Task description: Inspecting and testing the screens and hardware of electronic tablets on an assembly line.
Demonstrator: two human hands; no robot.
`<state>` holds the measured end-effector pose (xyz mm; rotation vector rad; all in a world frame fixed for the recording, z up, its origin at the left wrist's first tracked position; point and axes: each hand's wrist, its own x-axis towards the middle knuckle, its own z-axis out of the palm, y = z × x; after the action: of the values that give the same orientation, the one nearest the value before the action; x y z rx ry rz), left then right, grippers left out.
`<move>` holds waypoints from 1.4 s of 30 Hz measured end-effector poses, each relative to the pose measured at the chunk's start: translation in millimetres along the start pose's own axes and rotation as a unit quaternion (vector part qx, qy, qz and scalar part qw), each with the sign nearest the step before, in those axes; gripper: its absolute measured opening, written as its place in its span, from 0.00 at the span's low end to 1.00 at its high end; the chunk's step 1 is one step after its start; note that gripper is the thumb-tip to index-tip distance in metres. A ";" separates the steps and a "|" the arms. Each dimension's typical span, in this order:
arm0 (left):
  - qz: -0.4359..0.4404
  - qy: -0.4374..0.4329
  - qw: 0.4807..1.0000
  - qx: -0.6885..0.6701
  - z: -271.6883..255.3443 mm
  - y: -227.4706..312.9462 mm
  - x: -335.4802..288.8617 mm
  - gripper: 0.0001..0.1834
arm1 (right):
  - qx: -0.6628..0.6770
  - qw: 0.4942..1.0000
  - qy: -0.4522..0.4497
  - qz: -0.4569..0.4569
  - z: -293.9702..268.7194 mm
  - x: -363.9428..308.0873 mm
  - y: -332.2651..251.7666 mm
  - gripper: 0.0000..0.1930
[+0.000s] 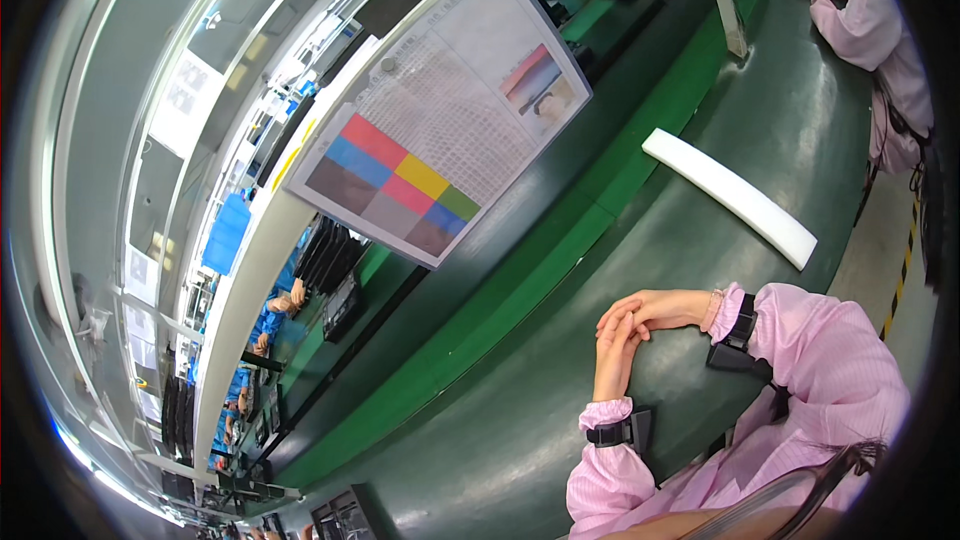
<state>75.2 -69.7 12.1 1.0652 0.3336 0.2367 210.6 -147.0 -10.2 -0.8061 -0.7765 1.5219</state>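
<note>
My left hand [613,358] and my right hand [668,310] rest together on the dark green table [520,395], fingers folded over one another. No object shows between them, though the inner sides of the palms are hidden. Both wrists carry black straps with a dark box-like piece, the left strap [612,434] and the right strap [738,330], over pink striped sleeves. Beyond my right hand, apart from it, lies a long white foam-like bar [732,195].
A chart board [440,110] with coloured blocks stands across the bench. A metal post [725,0] rises beside the bright green strip [560,265]. At upper right a person in pink [865,15] rests a hand on the table. Workers in blue and black racks [328,258] line the far side.
</note>
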 end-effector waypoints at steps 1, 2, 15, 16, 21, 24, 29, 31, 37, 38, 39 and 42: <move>-0.002 -0.001 1.000 0.001 1.6 0.4 0.6 0.17 | 0.002 1.000 0.001 -0.001 0.3 -1.5 -1.2 0.21; -0.001 -0.001 1.000 0.000 3.6 1.2 0.8 0.17 | 0.002 1.000 0.008 0.004 0.8 -2.7 -2.6 0.21; 0.003 -0.003 1.000 -0.002 -4.5 -1.5 -0.6 0.17 | 0.011 1.000 0.010 0.008 5.2 0.2 -0.4 0.22; 0.005 -0.004 1.000 -0.001 -3.8 -0.6 -0.9 0.17 | 0.008 1.000 0.006 0.006 5.0 0.3 -0.8 0.22; 0.007 -0.009 1.000 -0.006 -3.4 -5.2 1.1 0.17 | -0.002 1.000 0.003 0.006 0.5 -2.3 0.1 0.22; 0.007 -0.010 1.000 -0.010 -3.3 -7.4 1.7 0.16 | -0.005 1.000 0.002 0.008 1.9 -3.4 -2.1 0.22; 0.004 -0.005 1.000 -0.010 -2.6 -6.0 0.0 0.16 | -0.003 1.000 0.007 0.013 0.8 -3.0 1.1 0.22; 0.007 -0.002 1.000 -0.003 -3.9 -4.3 -0.5 0.16 | 0.007 1.000 -0.001 0.012 3.2 -2.0 -1.3 0.22; 0.001 0.000 1.000 -0.002 -3.7 -1.9 0.7 0.16 | 0.009 1.000 -0.001 0.003 3.2 -1.0 -1.4 0.21; 0.001 0.001 1.000 -0.002 -3.4 -2.1 0.8 0.16 | 0.010 1.000 -0.001 0.003 1.8 -0.1 -0.1 0.21; 0.002 0.001 1.000 -0.002 -3.4 -2.1 0.9 0.16 | 0.012 1.000 -0.003 0.002 -0.4 1.4 2.0 0.21; 0.004 0.003 1.000 0.002 -2.6 -3.2 1.3 0.17 | 0.014 1.000 -0.005 -0.003 -2.1 0.7 3.7 0.20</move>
<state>75.6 -68.6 8.0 1.0698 0.3350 0.2455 210.3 -146.5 -14.5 -0.7753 -0.7642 1.5290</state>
